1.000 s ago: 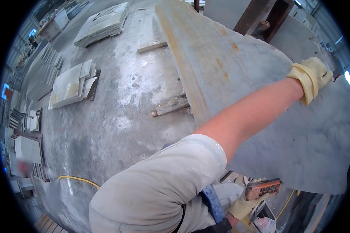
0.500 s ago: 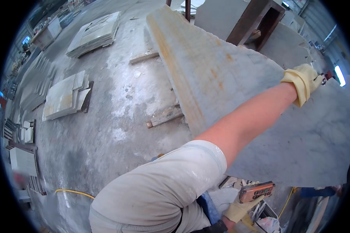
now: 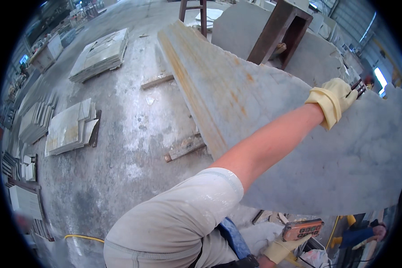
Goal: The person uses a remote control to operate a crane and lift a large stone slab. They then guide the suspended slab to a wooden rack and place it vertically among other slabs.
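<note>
My left hand (image 3: 336, 99), in a yellow work glove, reaches far out along my bare forearm and closes over the ragged top edge of the big grey stone slab (image 3: 299, 147), right beside a dark metal clamp (image 3: 358, 87) that bites the same edge; the glove covers part of the clamp, so I cannot tell whether my fingers touch it or only the stone. My right hand (image 3: 283, 249), gloved too, sits low near the bottom of the view and grips an orange push-button control box (image 3: 303, 228), its lower half hidden behind my own shoulder and shirt. The slab stands on edge, tilted, its rust-streaked thick rim running away toward the top, its far right end fading into the dark border of the view. Behind it leans a brown metal frame (image 3: 279, 33), only its upper part visible above the stone. On the dusty concrete floor (image 3: 134, 147) to my left lie short wooden battens (image 3: 185, 147), and farther off stacks of cut stone tiles (image 3: 71, 127). A yellow hose (image 3: 82, 237) curls near my hip. At lower right a person in blue (image 3: 362, 234) is mostly cut off by the slab and the frame's edge.
</note>
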`<control>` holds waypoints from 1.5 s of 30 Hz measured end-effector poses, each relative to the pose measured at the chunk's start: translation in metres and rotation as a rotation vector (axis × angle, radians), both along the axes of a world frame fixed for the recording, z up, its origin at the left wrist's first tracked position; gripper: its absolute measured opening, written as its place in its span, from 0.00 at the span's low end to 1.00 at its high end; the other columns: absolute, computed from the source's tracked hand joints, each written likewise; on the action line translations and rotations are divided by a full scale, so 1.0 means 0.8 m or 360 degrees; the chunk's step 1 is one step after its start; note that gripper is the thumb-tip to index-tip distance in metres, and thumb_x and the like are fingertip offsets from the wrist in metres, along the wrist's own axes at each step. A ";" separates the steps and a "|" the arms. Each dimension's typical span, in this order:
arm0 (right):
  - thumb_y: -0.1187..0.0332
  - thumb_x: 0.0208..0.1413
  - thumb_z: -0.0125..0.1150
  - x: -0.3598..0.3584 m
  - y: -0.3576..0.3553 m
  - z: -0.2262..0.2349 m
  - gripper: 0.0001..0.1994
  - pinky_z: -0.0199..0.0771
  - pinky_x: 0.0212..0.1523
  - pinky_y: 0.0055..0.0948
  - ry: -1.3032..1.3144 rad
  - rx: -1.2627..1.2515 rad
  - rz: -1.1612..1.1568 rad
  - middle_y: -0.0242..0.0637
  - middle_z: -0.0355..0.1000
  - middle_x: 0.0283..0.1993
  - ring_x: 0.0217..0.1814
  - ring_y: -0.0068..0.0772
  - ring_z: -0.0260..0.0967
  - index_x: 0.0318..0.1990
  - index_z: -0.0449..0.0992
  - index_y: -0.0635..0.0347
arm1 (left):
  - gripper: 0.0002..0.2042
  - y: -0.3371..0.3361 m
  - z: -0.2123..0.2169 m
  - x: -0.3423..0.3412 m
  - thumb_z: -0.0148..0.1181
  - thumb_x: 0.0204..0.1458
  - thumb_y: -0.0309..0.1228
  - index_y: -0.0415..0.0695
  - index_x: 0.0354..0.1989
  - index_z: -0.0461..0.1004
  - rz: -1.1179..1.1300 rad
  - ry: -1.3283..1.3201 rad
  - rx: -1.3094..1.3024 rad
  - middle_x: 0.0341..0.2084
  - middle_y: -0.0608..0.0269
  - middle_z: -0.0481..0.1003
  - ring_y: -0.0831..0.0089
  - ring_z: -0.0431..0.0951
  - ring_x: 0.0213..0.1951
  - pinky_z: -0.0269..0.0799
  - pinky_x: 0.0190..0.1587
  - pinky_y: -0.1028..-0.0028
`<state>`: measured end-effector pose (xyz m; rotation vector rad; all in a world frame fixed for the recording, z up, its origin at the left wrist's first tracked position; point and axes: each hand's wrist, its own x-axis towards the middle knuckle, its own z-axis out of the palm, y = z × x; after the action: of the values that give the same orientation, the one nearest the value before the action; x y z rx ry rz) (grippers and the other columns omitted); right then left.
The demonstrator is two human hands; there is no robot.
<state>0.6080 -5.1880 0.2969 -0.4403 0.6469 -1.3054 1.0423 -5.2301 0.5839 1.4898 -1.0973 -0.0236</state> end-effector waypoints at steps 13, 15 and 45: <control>0.49 0.69 0.55 0.112 0.070 0.050 0.29 0.79 0.58 0.44 0.0510 -0.0033 0.0276 0.43 0.72 0.65 0.64 0.42 0.72 0.68 0.68 0.58 | 0.25 0.036 0.011 0.004 0.60 0.59 0.52 0.41 0.22 0.82 0.0157 -0.0241 -0.0148 0.23 0.43 0.78 0.42 0.79 0.31 0.75 0.37 0.50; 0.56 0.70 0.54 0.134 0.088 0.058 0.26 0.75 0.64 0.46 0.0900 -0.0466 0.0478 0.44 0.70 0.67 0.68 0.43 0.69 0.71 0.64 0.55 | 0.27 0.026 -0.014 0.029 0.59 0.62 0.53 0.39 0.22 0.78 0.0361 -0.0700 -0.0373 0.22 0.42 0.76 0.45 0.78 0.28 0.73 0.35 0.53; 0.47 0.66 0.63 0.161 0.096 0.032 0.23 0.78 0.50 0.37 0.0309 0.0089 0.0241 0.30 0.76 0.53 0.53 0.30 0.75 0.59 0.75 0.51 | 0.30 0.002 -0.012 0.036 0.58 0.65 0.52 0.38 0.18 0.70 0.0115 -0.0372 -0.0592 0.20 0.42 0.70 0.45 0.73 0.28 0.67 0.34 0.53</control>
<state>0.7365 -5.1112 0.3222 -0.5640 0.7949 -1.1071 1.0711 -5.2289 0.5743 1.2139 -1.1596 0.3942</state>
